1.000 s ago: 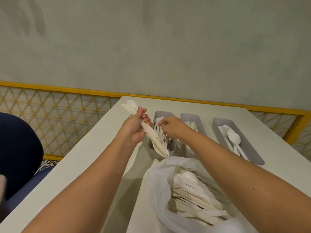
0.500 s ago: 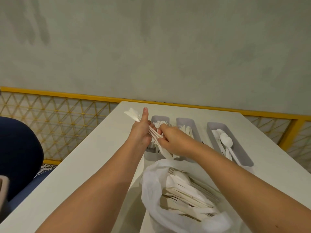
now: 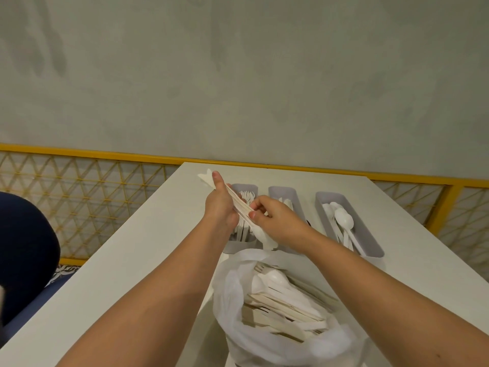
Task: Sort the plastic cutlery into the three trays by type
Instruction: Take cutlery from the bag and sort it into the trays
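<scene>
Left forearm (image 3: 148, 300): I see it bare, lower left of frame.
Right forearm (image 3: 375, 295): bare, lower right.
Left hand (image 3: 221, 207), right hand (image 3: 277, 221): bare, thumbnails short.

Single head-worn wide-angle view, facing forward and slightly down along the table (image 3: 148, 250), wall (image 3: 238, 75) filling the upper half, bag (image 3: 227, 287) nearest below, trays (image 3: 281, 189) farther off mid-frame.

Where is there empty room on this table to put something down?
The table is bare left of the fork tray, behind all three trays up to the far edge, and right of the spoon tray. It is crowded where the bag sits before the trays.
</scene>
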`<state>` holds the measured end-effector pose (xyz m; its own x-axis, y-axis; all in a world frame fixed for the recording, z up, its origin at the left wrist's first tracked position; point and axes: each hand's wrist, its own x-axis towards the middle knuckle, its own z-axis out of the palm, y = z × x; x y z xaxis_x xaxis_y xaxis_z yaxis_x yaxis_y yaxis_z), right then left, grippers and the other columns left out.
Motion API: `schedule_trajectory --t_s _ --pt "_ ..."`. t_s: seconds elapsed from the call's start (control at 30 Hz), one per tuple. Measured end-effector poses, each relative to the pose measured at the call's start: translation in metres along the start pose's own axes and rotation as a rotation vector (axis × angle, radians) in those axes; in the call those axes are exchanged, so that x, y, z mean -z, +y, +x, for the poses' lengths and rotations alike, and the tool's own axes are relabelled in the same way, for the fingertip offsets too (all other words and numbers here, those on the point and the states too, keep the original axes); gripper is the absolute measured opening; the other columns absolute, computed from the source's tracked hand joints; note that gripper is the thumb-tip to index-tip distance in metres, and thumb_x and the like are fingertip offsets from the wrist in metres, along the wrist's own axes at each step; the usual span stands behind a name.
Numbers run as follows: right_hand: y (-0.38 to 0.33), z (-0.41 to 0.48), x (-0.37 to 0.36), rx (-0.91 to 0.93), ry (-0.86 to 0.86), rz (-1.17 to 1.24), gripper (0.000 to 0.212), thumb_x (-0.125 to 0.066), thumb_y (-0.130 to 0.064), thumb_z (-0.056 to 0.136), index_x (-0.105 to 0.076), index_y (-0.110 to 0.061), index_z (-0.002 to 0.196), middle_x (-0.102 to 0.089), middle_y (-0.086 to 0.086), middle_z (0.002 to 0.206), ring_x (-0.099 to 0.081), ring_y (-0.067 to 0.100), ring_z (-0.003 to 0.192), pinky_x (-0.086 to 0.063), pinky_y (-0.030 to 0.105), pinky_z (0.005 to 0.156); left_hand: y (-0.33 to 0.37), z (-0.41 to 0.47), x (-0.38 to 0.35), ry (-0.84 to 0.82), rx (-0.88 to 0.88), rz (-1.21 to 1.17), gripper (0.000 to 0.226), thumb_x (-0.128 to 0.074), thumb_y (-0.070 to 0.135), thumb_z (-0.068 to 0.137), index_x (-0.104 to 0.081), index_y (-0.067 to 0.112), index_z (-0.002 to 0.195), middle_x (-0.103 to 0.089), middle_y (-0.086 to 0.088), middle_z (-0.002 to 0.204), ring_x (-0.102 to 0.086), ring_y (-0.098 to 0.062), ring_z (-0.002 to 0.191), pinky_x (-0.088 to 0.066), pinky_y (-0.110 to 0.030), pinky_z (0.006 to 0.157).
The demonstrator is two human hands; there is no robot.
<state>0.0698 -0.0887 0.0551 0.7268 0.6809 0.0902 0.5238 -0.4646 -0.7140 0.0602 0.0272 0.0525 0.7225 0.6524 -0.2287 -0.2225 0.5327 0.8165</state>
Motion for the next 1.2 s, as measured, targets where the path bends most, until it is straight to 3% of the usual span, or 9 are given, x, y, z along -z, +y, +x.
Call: schedule_trajectory --t_s 0.13,0.27,0.4,0.5,0.6,0.7,0.97,1.1,1.2 --pt "0.001 -0.001 0.000 0.027 0.046 -0.129 0.007 -0.041 -0.018 0.099 -0.047 -0.017 0.095 -0.058 0.008 0.108 -0.050 0.018 0.088 -0.040 0.028 0.075 -0.001 -0.003 -0.001 0.087 -0.006 -0.012 0.051 -0.031 0.052 0.096 -0.049 0.006 0.089 -0.051 -0.006 0.073 -0.054 -0.019 0.062 -0.047 -0.028 0.059" --pt "0.003 -0.001 0.002 0.020 0.079 -0.253 0.016 -0.036 -0.020 0.101 -0.047 -0.011 0.106 -0.057 0.008 0.105 -0.054 0.016 0.084 -0.043 0.025 0.069 -0.001 -0.002 -0.003 0.148 0.001 -0.006 0.048 -0.029 0.051 0.097 -0.049 0.008 0.088 -0.050 -0.004 0.067 -0.050 -0.015 0.055 -0.046 -0.025 0.052" --pt "0.006 -0.001 0.013 -0.048 0.023 0.088 0.011 -0.038 -0.018 0.100 -0.047 -0.013 0.097 -0.056 0.004 0.081 -0.047 0.008 0.055 -0.040 0.020 0.052 0.000 0.005 0.001 0.134 0.040 -0.112 0.046 -0.035 0.050 0.096 -0.046 0.008 0.081 -0.035 -0.001 0.059 -0.032 -0.010 0.043 -0.033 -0.018 0.040" --pt "0.010 -0.002 0.020 -0.096 0.014 0.348 0.015 -0.043 -0.015 0.099 -0.052 -0.013 0.086 -0.057 0.003 0.067 -0.051 0.011 0.046 -0.040 0.020 0.042 -0.002 0.006 0.002 -0.005 0.024 -0.146 0.046 -0.041 0.051 0.094 -0.043 0.010 0.074 -0.029 0.002 0.057 -0.028 -0.006 0.031 -0.027 -0.016 0.032" --pt "0.012 -0.002 0.025 -0.132 0.067 0.466 0.013 -0.047 -0.014 0.097 -0.054 -0.012 0.086 -0.059 0.006 0.067 -0.054 0.011 0.046 -0.042 0.020 0.041 -0.004 0.005 0.000 -0.138 0.006 -0.103 0.039 -0.051 0.045 0.091 -0.050 0.007 0.081 -0.026 0.004 0.054 -0.026 -0.004 0.030 -0.026 -0.015 0.031" --pt "0.014 -0.003 0.029 -0.154 0.077 0.498 0.010 -0.047 -0.014 0.097 -0.054 -0.010 0.091 -0.058 0.006 0.069 -0.053 0.014 0.051 -0.043 0.020 0.044 -0.006 0.003 -0.003 -0.210 -0.031 0.032 0.022 -0.060 0.025 0.091 -0.054 0.006 0.080 -0.031 0.005 0.045 -0.028 -0.004 0.033 -0.028 -0.015 0.033" --pt "0.018 -0.003 0.034 -0.206 0.053 0.538 0.012 -0.045 -0.015 0.098 -0.054 -0.011 0.091 -0.059 0.009 0.074 -0.060 0.014 0.057 -0.052 0.023 0.051 -0.007 -0.001 -0.009 -0.217 -0.106 0.217 0.008 -0.060 0.011 0.089 -0.056 0.006 0.084 -0.033 0.001 0.051 -0.030 -0.007 0.039 -0.030 -0.016 0.037" --pt "0.016 -0.001 0.030 -0.215 0.207 0.194 0.015 -0.036 -0.022 0.101 -0.048 -0.016 0.095 -0.054 0.004 0.084 -0.047 0.010 0.065 -0.039 0.018 0.053 -0.007 -0.004 -0.016 -0.236 -0.109 0.143 0.006 -0.058 0.009 0.090 -0.055 0.008 0.085 -0.034 0.004 0.045 -0.030 -0.005 0.035 -0.030 -0.017 0.036" --pt "0.015 -0.001 0.034 -0.213 0.182 0.218 0.017 -0.035 -0.021 0.101 -0.048 -0.019 0.091 -0.053 0.003 0.083 -0.047 0.009 0.061 -0.038 0.018 0.052 -0.007 -0.006 -0.018 -0.258 -0.071 0.110 0.009 -0.056 0.009 0.092 -0.054 0.009 0.083 -0.036 0.005 0.043 -0.031 -0.004 0.034 -0.031 -0.016 0.035"
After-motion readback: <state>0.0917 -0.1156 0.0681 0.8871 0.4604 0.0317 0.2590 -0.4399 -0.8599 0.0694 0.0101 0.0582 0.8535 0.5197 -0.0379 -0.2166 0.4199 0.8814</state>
